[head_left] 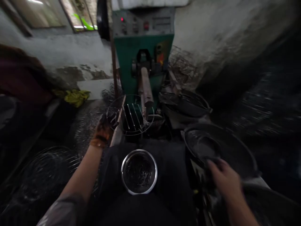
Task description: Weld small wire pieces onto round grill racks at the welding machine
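Your gloved left hand (103, 130) grips the rim of a round wire grille (130, 114), holding it under the arm of the green machine (143, 53), so you look to be at the positioning step. Your right hand (223, 179) (blurred; I cannot tell its grip) reaches at the dark pan (235, 150). Steady the grille first; no writing is legible.

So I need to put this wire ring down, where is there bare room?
Bare dark cloth flanks the round steel bowl on the lap. Elsewhere is crowded: wire grids by the left hand, black pans at the right hand, green machine ahead.
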`<control>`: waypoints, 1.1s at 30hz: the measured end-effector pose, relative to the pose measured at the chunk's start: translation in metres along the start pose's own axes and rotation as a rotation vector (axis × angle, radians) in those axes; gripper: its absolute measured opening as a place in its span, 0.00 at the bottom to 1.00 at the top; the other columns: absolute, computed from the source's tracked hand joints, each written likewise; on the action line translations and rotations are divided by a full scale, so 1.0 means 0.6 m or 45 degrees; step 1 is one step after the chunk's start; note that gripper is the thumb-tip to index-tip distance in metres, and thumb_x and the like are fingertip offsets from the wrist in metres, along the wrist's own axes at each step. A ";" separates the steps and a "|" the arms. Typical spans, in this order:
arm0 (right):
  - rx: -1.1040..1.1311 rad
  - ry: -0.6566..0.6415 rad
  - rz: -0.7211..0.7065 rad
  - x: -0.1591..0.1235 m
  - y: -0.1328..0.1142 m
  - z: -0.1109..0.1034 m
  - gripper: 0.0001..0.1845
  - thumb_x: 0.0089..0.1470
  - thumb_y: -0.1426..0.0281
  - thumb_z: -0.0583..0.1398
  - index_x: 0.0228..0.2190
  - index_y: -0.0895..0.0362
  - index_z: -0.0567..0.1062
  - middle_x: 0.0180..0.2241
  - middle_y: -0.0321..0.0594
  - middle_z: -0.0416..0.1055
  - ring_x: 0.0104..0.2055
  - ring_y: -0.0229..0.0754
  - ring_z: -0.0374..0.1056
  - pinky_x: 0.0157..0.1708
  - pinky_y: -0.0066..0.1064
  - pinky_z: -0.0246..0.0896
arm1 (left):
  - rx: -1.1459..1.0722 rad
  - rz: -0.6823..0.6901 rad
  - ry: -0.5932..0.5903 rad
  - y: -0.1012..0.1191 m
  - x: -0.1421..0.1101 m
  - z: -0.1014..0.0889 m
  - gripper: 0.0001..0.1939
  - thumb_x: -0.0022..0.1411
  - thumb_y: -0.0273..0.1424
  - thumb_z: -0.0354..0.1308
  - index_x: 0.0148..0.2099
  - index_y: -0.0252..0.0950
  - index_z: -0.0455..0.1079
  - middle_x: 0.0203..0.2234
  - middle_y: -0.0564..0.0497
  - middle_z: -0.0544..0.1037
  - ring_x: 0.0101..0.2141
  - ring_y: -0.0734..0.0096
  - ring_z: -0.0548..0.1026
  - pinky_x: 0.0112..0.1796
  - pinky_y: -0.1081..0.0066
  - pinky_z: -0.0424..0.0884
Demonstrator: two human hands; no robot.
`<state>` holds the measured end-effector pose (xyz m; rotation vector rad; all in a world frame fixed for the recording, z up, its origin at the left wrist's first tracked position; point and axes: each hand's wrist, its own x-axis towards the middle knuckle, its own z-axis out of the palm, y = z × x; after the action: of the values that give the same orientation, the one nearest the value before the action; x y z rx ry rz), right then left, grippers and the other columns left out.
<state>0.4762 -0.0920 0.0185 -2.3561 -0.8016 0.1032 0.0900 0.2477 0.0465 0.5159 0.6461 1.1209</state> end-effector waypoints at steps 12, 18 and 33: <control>0.302 -0.440 -0.598 -0.032 -0.314 0.237 0.17 0.64 0.62 0.51 0.34 0.56 0.77 0.34 0.47 0.80 0.36 0.47 0.76 0.37 0.31 0.65 | 0.068 -0.250 -0.258 -0.013 -0.076 0.026 0.14 0.67 0.30 0.60 0.53 0.34 0.74 0.47 0.42 0.81 0.53 0.55 0.78 0.52 0.60 0.75; 0.161 -0.338 -0.458 -0.030 -0.306 0.231 0.20 0.68 0.62 0.50 0.34 0.58 0.78 0.31 0.49 0.79 0.33 0.47 0.75 0.34 0.30 0.62 | -0.035 -0.429 -0.438 -0.032 -0.130 0.018 0.21 0.70 0.41 0.58 0.59 0.36 0.70 0.51 0.39 0.77 0.54 0.50 0.76 0.51 0.55 0.74; -0.385 -0.265 -0.568 0.063 -0.380 0.242 0.19 0.69 0.68 0.52 0.41 0.64 0.80 0.31 0.55 0.79 0.34 0.52 0.78 0.31 0.33 0.64 | -0.114 -0.109 -0.239 -0.093 -0.157 0.054 0.34 0.63 0.35 0.66 0.69 0.41 0.62 0.57 0.40 0.76 0.57 0.49 0.75 0.57 0.52 0.70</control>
<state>0.3493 0.1480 0.0442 -2.4009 -1.5167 0.0395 0.1218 0.1383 0.0517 0.5049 0.4489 1.0021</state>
